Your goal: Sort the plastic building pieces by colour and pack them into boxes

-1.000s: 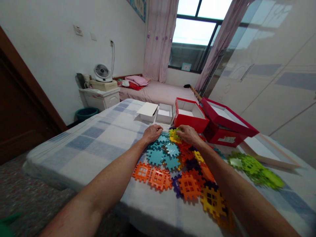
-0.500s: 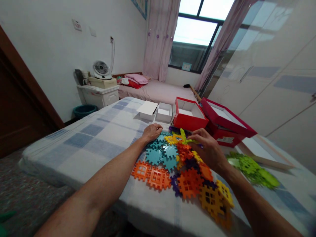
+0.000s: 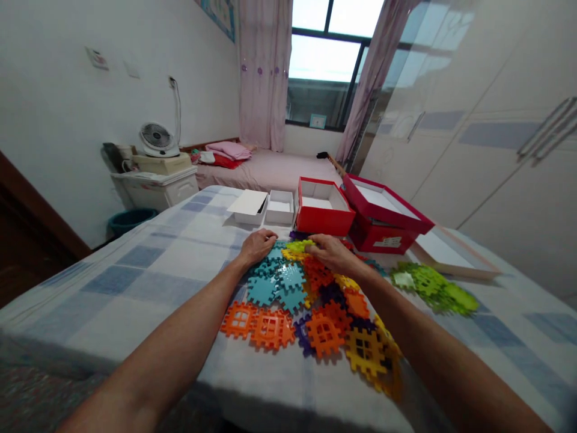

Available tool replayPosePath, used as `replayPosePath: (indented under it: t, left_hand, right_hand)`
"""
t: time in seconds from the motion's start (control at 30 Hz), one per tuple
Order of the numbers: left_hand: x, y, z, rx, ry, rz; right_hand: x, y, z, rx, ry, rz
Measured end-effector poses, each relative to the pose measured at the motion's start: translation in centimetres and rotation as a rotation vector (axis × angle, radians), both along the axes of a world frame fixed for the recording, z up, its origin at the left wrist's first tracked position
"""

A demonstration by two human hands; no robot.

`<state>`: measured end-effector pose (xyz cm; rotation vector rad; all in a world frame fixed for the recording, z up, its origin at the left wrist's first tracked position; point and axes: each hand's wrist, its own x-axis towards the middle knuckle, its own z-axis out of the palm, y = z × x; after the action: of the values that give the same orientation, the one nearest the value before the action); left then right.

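Observation:
A heap of flat, toothed plastic tiles lies on the checked bedcover [image 3: 148, 264]: teal tiles [image 3: 274, 282], orange tiles [image 3: 265, 325], yellow tiles [image 3: 365, 355] and purple ones. My left hand [image 3: 258, 243] rests knuckles up, fingers curled, on the far teal tiles. My right hand [image 3: 328, 251] is closed on a yellow-green tile [image 3: 300, 246] at the far end of the heap, just in front of the red box [image 3: 322, 224].
A second, larger red box [image 3: 381, 219] stands right of the first. Two small white boxes [image 3: 265, 207] sit behind the heap. Green tiles [image 3: 433, 288] lie apart at the right, beside a flat white lid [image 3: 455, 255]. A wardrobe lines the right; another bed and a fan stand beyond.
My right hand, which had lifted a yellow-green tile toward the right, has brought it back down to the far end of the heap. The left hand stayed put. The camera turned slightly.

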<state>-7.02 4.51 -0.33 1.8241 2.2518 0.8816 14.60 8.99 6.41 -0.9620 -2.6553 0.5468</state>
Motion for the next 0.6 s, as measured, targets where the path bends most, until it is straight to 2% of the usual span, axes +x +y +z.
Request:
replayPosePath:
  t: [0.1, 0.27, 0.47, 0.6]
  left_hand:
    - [0.0, 0.0, 0.0, 0.003, -0.004, 0.006]
    - [0.0, 0.2, -0.2, 0.005, -0.015, 0.007]
    - [0.0, 0.2, -0.2, -0.007, -0.013, -0.011]
    - [0.0, 0.3, -0.2, -0.007, -0.020, -0.100]
  right_hand:
    - [-1.5, 0.2, -0.7, 0.027, -0.120, -0.017]
    - [-2.9, 1.1, -1.7, 0.046, -0.147, -0.066]
    - [-4.7, 2.2, -1.5, 0.092, -0.199, -0.053]
    - [-5.7, 2.3, -1.2, 0.090, -0.257, -0.075]
